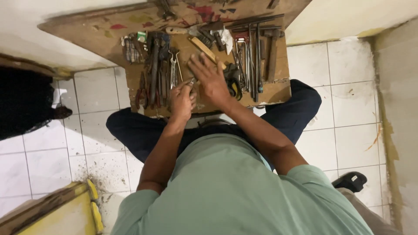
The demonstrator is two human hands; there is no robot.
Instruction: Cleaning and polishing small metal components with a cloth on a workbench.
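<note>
I sit cross-legged on a tiled floor with a brown wooden board (278,89) in front of my knees, covered with hand tools. My left hand (182,101) is closed around a small metal tool whose tip (192,81) sticks out near my thumb. My right hand (212,78) lies flat, fingers spread, over the middle of the board, next to a wooden-handled tool (204,48). Spanners (175,65) and dark pliers (153,69) lie left of my hands. Long metal rods (254,61) and a hammer (273,52) lie to the right.
A larger paint-stained wooden panel (96,26) lies behind the board. White floor tiles (348,100) surround me, with dirt at the lower left. A yellow wooden piece (65,213) sits at the bottom left, a dark object (352,180) at the lower right, a black shape (21,102) at left.
</note>
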